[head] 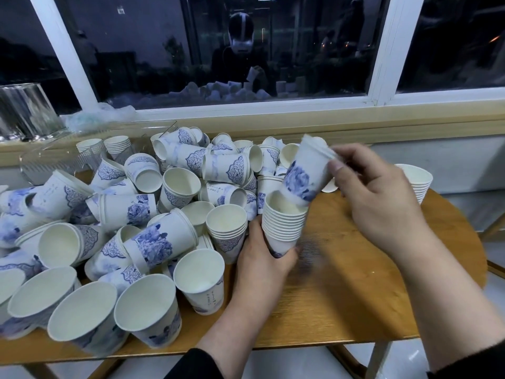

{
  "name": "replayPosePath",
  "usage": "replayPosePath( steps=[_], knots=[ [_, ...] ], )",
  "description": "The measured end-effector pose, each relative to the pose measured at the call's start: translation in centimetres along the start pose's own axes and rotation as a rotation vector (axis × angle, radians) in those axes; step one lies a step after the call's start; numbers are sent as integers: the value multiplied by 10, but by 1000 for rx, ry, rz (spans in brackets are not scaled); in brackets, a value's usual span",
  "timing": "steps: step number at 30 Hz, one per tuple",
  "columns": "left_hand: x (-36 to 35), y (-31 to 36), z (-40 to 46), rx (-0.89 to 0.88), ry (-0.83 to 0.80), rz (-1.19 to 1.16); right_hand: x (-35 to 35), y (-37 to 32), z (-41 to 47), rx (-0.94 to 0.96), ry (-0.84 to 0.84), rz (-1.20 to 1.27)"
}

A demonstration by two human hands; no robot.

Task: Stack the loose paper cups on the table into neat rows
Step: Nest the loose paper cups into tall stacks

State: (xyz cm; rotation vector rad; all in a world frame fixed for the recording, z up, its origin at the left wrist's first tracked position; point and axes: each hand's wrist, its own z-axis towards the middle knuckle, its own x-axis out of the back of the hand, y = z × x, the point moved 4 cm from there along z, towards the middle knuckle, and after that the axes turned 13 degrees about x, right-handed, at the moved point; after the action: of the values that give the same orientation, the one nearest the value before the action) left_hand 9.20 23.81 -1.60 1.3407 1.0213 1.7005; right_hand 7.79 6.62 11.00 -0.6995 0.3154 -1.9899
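A heap of loose white paper cups with blue flower prints (pixel 131 220) covers the left half of the wooden table (pixel 355 283). My left hand (pixel 262 258) grips the lower part of a stack of nested cups (pixel 284 222) held upright near the table's middle. My right hand (pixel 379 195) pinches the rim of a short stack of cups (pixel 306 170), tilted, its bottom end entering the top of the left hand's stack. Another nested stack (pixel 418 184) stands at the far right, partly hidden behind my right hand.
A clear glass container (pixel 27 113) and crumpled plastic (pixel 101 116) sit on the window sill at the back left. Two short cup stacks (pixel 106 146) stand in clear packaging behind the heap. The table's right edge curves near a chair frame (pixel 494 228).
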Motion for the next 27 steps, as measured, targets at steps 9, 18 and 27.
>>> replayPosePath(
  steps=[9, 18, 27],
  knots=[
    [-2, -2, 2, 7, 22, -4, -25, 41, -10, -68, 42, -74],
    [-1, -2, 4, 15, 27, -33, -88, 86, -10, -101, -426, -86],
    [-2, -4, 5, 6, 16, -40, -106, 111, -4, -213, -394, -6]
  ],
)
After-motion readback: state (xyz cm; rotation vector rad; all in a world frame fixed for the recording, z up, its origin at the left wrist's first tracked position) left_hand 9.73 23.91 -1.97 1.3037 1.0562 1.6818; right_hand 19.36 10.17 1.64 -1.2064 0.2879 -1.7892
